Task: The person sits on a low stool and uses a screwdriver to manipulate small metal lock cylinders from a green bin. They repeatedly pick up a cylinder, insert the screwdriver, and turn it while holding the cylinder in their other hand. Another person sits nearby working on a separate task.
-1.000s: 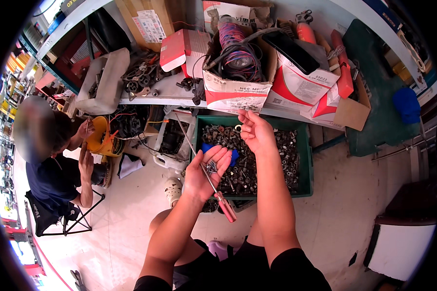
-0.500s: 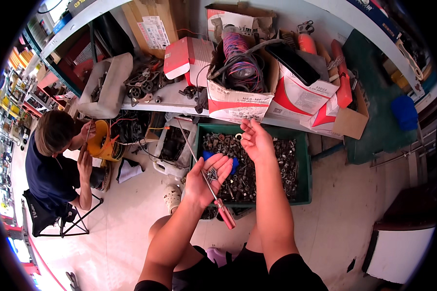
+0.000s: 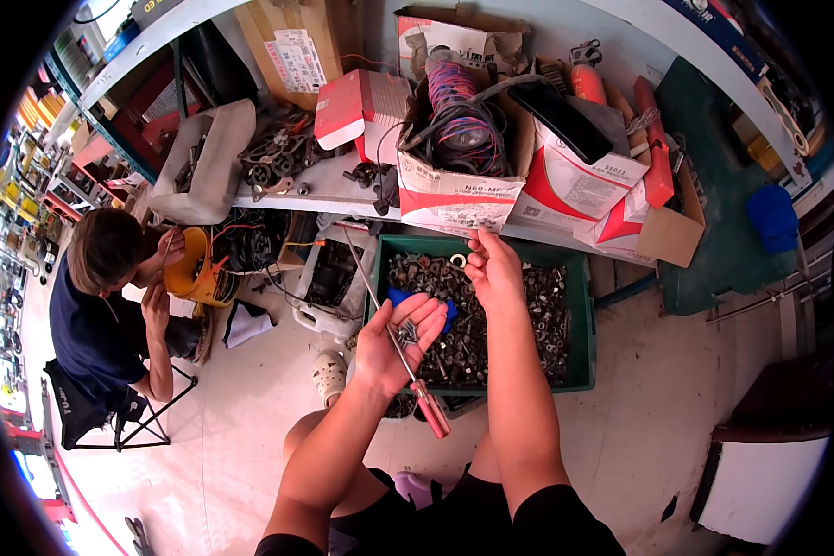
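Observation:
Palm up, my left hand [image 3: 391, 350] cups a few small metal screws [image 3: 406, 332]. A long screwdriver [image 3: 428, 408] with a red handle lies across that palm, held under the thumb, its shaft pointing up and left. Above the far part of the green bin [image 3: 579, 371], my right hand [image 3: 494, 269] is closed in a pinch near the front of a cardboard box [image 3: 459, 199]. What sits between those fingertips is too small to make out. Beneath both hands the bin holds many loose bolts and metal parts [image 3: 445, 357], with a blue piece [image 3: 450, 317] among them.
A shelf [image 3: 343, 190] behind the bin carries boxes, wire coils and metal parts. At left a person [image 3: 102, 306] sits on a folding stool, hands by a yellow bucket [image 3: 195, 269]. A whitish plastic container [image 3: 329, 278] adjoins the bin, and a white-fronted box [image 3: 760, 482] stands at right.
My right hand's fingers have drawn closer together at nearly the same spot. My left hand, with the screwdriver and screws, has hardly moved.

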`<state>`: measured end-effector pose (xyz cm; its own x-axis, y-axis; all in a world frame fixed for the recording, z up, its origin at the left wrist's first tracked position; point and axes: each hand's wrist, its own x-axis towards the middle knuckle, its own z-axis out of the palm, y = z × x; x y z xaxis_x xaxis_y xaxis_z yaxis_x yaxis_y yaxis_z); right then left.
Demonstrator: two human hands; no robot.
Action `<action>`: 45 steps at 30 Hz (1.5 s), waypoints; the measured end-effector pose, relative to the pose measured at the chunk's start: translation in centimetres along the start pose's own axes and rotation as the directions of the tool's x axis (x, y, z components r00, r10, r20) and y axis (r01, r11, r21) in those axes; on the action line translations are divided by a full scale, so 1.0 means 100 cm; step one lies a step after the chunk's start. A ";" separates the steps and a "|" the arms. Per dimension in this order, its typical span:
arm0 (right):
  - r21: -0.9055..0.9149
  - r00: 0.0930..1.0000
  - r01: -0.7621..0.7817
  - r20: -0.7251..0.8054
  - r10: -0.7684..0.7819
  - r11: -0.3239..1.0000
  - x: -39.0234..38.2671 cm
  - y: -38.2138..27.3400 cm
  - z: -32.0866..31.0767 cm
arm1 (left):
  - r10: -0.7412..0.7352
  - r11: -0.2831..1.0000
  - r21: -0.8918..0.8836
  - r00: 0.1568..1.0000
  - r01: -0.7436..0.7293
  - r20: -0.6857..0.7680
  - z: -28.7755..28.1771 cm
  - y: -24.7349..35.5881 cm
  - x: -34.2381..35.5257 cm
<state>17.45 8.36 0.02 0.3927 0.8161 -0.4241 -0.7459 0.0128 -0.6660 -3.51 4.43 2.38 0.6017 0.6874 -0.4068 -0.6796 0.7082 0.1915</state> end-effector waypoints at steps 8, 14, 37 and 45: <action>-0.722 0.812 0.584 0.503 -0.297 0.371 -0.057 0.010 0.021 | -0.025 0.999 -0.021 0.996 0.027 0.083 0.002 0.002 -0.006; -0.619 0.563 0.784 0.734 -0.378 -0.034 -0.102 0.027 0.014 | -0.009 0.999 -0.043 0.992 0.015 0.127 -0.029 -0.005 -0.007; -0.836 0.813 0.191 0.429 0.394 0.515 -0.217 0.100 -0.091 | 0.223 0.966 -0.020 0.871 -0.258 -0.438 -0.179 -0.067 -0.131; -0.802 0.914 0.031 0.264 0.307 0.597 -0.200 0.064 -0.097 | 0.066 0.997 0.011 0.733 -0.080 -0.677 -0.291 -0.048 -0.090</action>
<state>9.97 -13.48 -1.70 -0.0125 0.9026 -0.4302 -0.0017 -0.4303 -0.9027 -17.87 -9.86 -20.88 0.1113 0.4414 -0.8904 -0.7205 0.6529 0.2336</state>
